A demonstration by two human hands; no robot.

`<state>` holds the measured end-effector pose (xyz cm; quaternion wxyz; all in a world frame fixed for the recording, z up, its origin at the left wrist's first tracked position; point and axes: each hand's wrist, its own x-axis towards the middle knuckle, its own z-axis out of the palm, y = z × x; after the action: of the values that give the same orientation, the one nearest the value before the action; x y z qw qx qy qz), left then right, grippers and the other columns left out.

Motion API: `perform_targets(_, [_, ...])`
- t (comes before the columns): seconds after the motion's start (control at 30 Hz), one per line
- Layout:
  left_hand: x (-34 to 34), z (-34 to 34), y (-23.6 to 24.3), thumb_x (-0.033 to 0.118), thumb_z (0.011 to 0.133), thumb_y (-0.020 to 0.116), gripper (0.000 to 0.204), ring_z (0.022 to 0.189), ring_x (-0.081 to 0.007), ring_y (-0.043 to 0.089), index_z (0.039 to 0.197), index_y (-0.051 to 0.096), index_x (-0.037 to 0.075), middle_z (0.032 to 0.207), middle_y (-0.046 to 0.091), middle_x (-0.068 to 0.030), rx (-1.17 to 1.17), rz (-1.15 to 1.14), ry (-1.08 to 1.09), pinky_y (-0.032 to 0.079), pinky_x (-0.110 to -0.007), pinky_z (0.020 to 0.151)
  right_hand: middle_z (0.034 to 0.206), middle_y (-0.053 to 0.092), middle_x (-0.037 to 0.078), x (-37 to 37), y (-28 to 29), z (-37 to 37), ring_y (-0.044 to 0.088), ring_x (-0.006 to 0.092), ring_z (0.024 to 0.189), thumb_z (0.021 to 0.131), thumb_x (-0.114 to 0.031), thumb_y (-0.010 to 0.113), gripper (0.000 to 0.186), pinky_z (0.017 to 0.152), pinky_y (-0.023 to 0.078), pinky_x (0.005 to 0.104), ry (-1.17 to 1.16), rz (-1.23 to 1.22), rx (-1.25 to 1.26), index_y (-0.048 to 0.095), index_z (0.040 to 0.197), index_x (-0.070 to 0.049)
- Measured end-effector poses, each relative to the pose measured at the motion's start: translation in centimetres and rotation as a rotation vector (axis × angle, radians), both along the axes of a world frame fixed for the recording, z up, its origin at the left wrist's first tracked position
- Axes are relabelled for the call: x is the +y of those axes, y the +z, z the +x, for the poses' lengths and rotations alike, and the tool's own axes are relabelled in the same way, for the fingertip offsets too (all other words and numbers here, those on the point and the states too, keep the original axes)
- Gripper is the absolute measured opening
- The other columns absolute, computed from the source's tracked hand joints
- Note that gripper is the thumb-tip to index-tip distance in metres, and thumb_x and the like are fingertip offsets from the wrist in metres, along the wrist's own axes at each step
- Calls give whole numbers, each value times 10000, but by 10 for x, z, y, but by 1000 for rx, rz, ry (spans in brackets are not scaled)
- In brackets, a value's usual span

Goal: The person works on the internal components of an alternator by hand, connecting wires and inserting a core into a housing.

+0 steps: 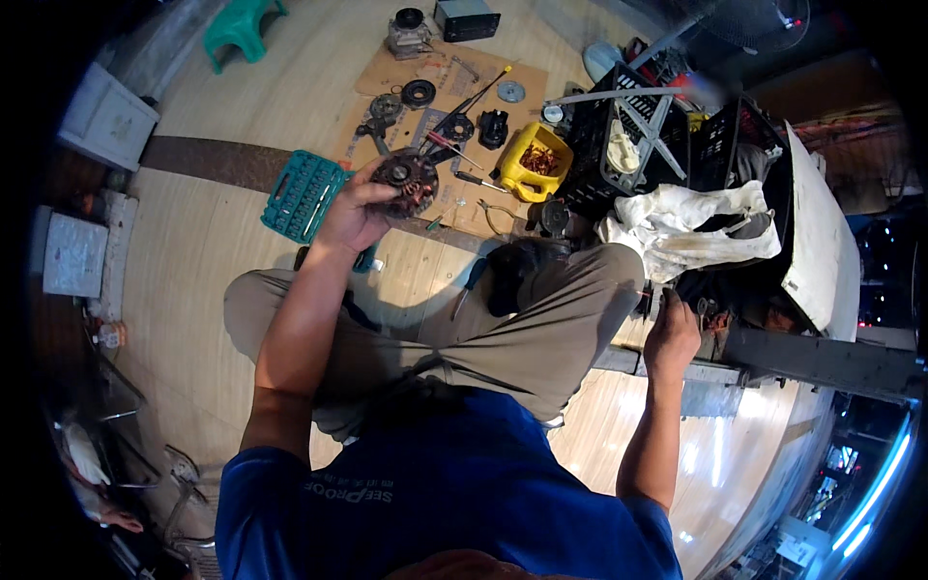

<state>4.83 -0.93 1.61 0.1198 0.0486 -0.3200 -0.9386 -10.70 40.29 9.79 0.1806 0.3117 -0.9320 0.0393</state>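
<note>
My left hand (358, 208) is closed around the edge of a round dark motor part with copper windings (411, 184), held up over the floor in front of my knees. Just left of that hand lies a green socket set case (300, 198), its rows of pieces showing. My right hand (672, 338) is out past my right knee, fingers curled together beside a white cloth (686, 227). Something small and dark shows at its fingertips, too unclear to name. Beyond the motor part, a red-handled screwdriver (445, 142) rests on a cardboard sheet (532, 87).
A cut yellow jug (535, 164) holds copper-coloured bits. Pliers (498, 217) and a blue-handled screwdriver (471, 282) lie nearer me. Black crates (580, 159) stand at the right, by a white board (822, 232). A green stool (237, 34) is at the far left.
</note>
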Motion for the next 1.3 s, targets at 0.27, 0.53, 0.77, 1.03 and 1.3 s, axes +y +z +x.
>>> perform_targets(0.27, [4,-1,-10,53,716,599,547,1050,-276,593,1233,459,-61,1145,587,-185,72,110,185,485,-413,935,829,657,179,96,-57,31,635,342,754,843,-64,583,105,678,500,388,-78,-39,-476,636,911,-3])
perform_targets(0.53, [-28,11,-52,95,823,577,267,919,-239,599,1063,564,-21,1018,624,-163,-171,410,225,492,-256,584,679,575,16,86,-6,55,524,95,612,773,-45,679,111,547,419,252,-194,-423,-1172,637,855,17])
perform_targets(0.77, [-47,-2,-70,71,825,537,330,857,-244,463,1127,498,-57,1143,521,-205,-67,377,162,410,-253,624,921,660,31,89,-28,28,589,107,835,769,30,668,214,766,469,236,-51,-917,-1070,651,982,18])
perform_targets(1.03, [-77,17,-76,45,827,523,318,967,-282,494,1126,497,-59,1097,548,-207,8,414,196,408,-346,741,945,665,74,127,-102,16,597,127,874,882,-93,597,209,809,473,264,-330,-914,-1063,634,1042,37])
perform_targets(1.3, [-77,14,-77,56,831,531,325,869,-250,456,1128,475,-65,1071,517,-195,-18,425,89,425,-256,648,1250,550,89,127,-154,60,544,177,1063,890,-194,593,525,872,471,305,-320,-996,-1464,417,1353,-18])
